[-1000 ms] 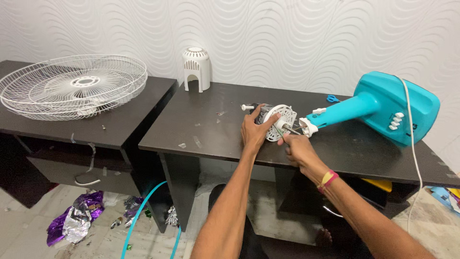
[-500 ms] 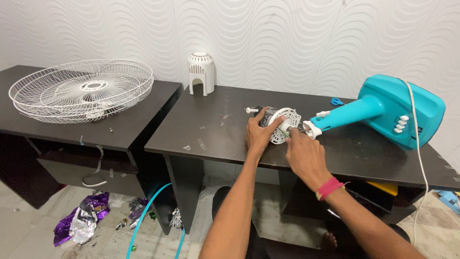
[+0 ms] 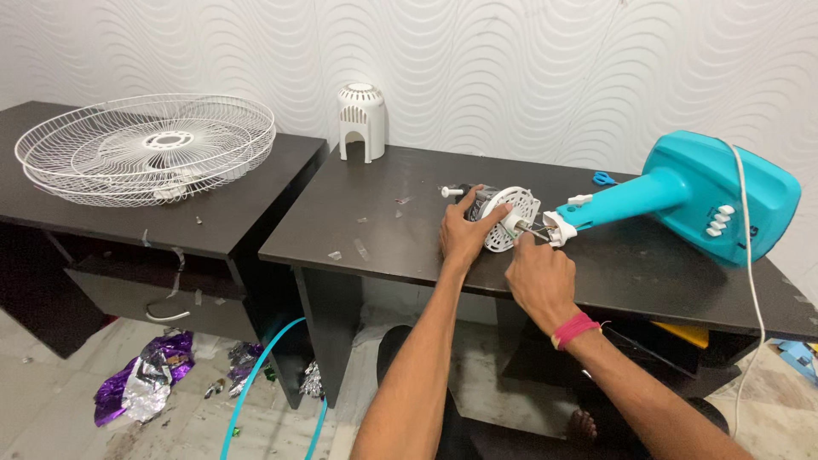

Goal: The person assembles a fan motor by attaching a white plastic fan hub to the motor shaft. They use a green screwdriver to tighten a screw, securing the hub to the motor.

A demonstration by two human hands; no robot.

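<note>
Here, on the dark desk [image 3: 383,238], a turquoise fan stand [image 3: 707,200] lies on its side, with its neck pointing at the fan motor [image 3: 503,217] near the front edge. The left hand [image 3: 464,234] grasps the motor from the left, thumb over its white round face, fingers wrapped behind. The right hand [image 3: 537,277] is just below the motor, fingers curled near the thin wires [image 3: 535,228]; if they pinch something, I cannot tell. A wire fan guard [image 3: 145,149] lies on the neighbouring desk.
</note>
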